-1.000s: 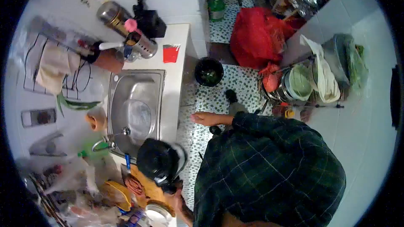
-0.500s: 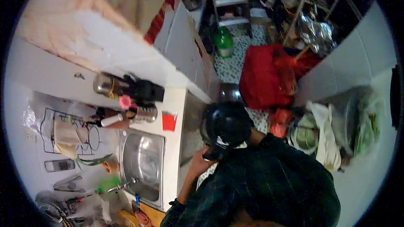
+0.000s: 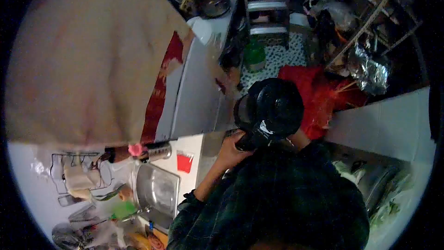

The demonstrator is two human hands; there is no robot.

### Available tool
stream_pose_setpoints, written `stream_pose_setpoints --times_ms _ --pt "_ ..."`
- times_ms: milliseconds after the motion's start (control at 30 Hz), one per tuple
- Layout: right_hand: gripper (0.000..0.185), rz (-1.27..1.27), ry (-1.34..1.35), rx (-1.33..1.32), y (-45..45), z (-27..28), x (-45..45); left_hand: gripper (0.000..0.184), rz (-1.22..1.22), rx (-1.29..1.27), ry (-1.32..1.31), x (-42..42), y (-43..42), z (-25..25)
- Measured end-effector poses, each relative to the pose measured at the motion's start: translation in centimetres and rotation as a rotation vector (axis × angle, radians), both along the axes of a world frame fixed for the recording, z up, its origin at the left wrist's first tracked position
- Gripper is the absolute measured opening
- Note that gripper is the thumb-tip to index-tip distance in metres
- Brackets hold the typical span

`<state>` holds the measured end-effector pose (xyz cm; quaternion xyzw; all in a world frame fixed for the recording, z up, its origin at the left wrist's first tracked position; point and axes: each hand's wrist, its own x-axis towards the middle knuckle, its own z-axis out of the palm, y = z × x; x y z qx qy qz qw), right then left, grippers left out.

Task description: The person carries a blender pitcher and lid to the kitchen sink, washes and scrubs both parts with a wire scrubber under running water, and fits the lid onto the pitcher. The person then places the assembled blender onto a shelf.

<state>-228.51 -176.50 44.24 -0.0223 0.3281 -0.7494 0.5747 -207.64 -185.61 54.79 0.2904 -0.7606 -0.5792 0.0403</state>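
Observation:
A dark coffee carafe [image 3: 273, 106] with a round black lid and a small white label is held in front of my chest. My left hand [image 3: 233, 150] is closed around its black handle [image 3: 247, 141]. At the carafe's right side, my right hand [image 3: 298, 140] is mostly hidden; the wrist shows, but the fingers do not. What is inside the carafe cannot be made out.
To the left are a steel sink [image 3: 157, 190] and a counter with a red patch [image 3: 184, 162]. A tall cabinet [image 3: 185, 97] rises beside me. Ahead stand a green bottle [image 3: 254, 55], a ladder [image 3: 267, 4] and a red cloth-like heap [image 3: 317, 92]. A metal rack is at the right.
The view has shifted forward, so the cabinet fills more of the left side and the sink sits lower. The carafe, still in my left hand, appears higher and further right.

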Motion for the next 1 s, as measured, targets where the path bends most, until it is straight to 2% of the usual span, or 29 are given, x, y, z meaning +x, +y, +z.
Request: stream_pose_setpoints --times_ms 67,200,267,467,600,700,833,967,1000 --pt "0.074 -0.027 0.020 0.007 -1.3 0.5 -1.9 0.039 -0.054 0.005 0.013 -3.1 -1.5 1.9" --pt "0.074 -0.091 0.017 0.000 -2.6 1.3 -5.0 0.037 -0.075 0.074 -0.002 -6.5 -3.5 1.8" --pt "0.074 -0.115 0.024 -0.003 -3.5 1.6 -6.4 0.036 -0.056 0.026 0.150 -8.2 -4.9 1.9" --pt "0.074 -0.079 0.030 -0.040 -8.5 2.1 -9.8 0.037 -0.021 -0.200 0.208 -11.0 -8.3 3.3" --pt "0.074 0.022 0.052 -0.066 -13.5 1.8 -13.2 0.035 0.120 -0.167 0.223 -13.8 -11.8 3.2" --pt "0.074 0.097 0.084 -0.046 -16.2 1.5 -15.9 0.032 0.257 -0.219 0.332 -16.6 -14.0 3.1" --pt "0.074 0.193 0.157 -0.002 -18.6 2.2 -21.8 0.030 0.385 -0.113 0.298 -21.9 -17.5 3.4" --pt "0.074 0.249 0.293 -0.002 -24.4 5.0 -28.4 0.027 0.543 -0.020 0.301 -27.0 -21.5 6.0" --pt "0.074 0.235 0.325 -0.007 -26.5 5.2 -30.1 0.024 0.695 -0.016 0.226 -28.5 -21.8 7.4"
